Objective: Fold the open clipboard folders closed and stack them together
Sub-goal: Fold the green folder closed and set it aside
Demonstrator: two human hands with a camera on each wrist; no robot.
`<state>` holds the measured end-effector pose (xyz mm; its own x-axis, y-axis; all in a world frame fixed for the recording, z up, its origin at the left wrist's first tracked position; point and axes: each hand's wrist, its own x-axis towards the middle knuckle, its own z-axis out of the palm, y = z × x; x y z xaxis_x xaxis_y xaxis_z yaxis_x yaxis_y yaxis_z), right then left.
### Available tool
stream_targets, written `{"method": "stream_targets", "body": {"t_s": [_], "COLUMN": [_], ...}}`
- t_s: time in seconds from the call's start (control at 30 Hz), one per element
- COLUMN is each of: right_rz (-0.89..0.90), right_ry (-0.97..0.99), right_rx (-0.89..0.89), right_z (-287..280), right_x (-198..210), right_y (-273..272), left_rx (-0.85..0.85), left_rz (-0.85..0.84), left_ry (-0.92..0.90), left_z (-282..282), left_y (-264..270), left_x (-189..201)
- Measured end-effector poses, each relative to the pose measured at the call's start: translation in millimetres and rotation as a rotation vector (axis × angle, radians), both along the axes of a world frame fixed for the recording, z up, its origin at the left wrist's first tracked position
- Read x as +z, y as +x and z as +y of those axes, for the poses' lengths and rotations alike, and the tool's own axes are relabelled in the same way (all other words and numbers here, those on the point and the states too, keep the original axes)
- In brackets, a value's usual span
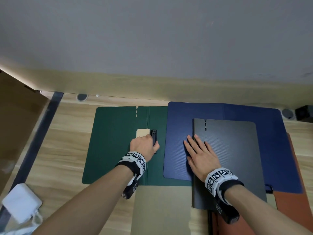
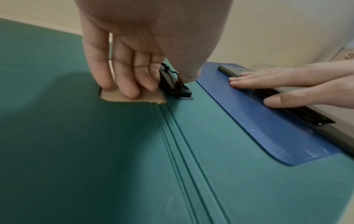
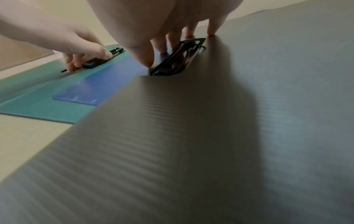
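Observation:
The green folder [image 1: 111, 141] lies open and flat on the desk, with a black clip [image 1: 153, 135] beside its spine. My left hand [image 1: 145, 144] is curled over that clip [image 2: 176, 84]: fingertips [image 2: 126, 89] sit in the cover's cut-out and the thumb lies on the clip's other side. An open blue folder [image 1: 179, 126] overlaps the green one's right half. A closed dark grey folder [image 1: 237, 150] lies on the blue one. My right hand [image 1: 199, 153] presses flat with spread fingers across the grey folder's left edge [image 3: 210, 136], next to its clip [image 3: 178, 57].
A tan folder [image 1: 160, 209] lies near the desk's front edge and reaches under the green one. An orange folder [image 1: 291, 209] sticks out under the blue one at the right. A white pouch [image 1: 22, 200] lies front left, brown cardboard [image 1: 17, 116] far left, a black box [image 1: 304, 113] back right.

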<state>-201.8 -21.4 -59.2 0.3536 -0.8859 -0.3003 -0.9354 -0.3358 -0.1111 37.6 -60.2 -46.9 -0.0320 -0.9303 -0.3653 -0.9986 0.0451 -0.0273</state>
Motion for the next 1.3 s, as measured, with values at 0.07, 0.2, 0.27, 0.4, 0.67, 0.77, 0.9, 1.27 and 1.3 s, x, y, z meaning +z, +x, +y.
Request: {"method": "stream_targets", "body": {"t_s": [0.07, 0.2, 0.27, 0.4, 0.67, 0.77, 0.9, 1.27, 1.3], "right_rz": [-0.003, 0.008, 0.016, 0.035, -0.054, -0.064, -0.057, -0.081, -0.076], "right_ry": [0.003, 0.028, 0.023, 0.02, 0.133, 0.186, 0.244, 0.233, 0.235], "right_rx": [-0.002, -0.003, 0.002, 0.042, 0.164, 0.053, -0.067, -0.092, -0.102], "right_z": [0, 1, 1, 11, 64, 74, 82, 71, 71], "right_x": [-2, -2, 3, 15, 12, 12, 10, 18, 19], "right_y": [1, 4, 6, 17, 92, 124, 160, 187, 186], "left_rx": [0.016, 0.146, 0.25, 0.499, 0.816, 0.888, 1.027, 1.155, 1.137], "left_rz": [0.02, 0.18, 0.256, 0.264, 0.242, 0.332, 0.584, 1.022, 1.019], "left_ry": [0.0, -0.027, -0.055, -0.04, 0.017, 0.045, 0.085, -0.232, -0.244], "left_z": [4, 24, 38, 61, 84, 82, 78, 81, 79], "left_y": [4, 20, 40, 99, 185, 192, 218, 266, 273], "left_x": [0, 15, 22, 22, 14, 11, -4, 55, 61]}}
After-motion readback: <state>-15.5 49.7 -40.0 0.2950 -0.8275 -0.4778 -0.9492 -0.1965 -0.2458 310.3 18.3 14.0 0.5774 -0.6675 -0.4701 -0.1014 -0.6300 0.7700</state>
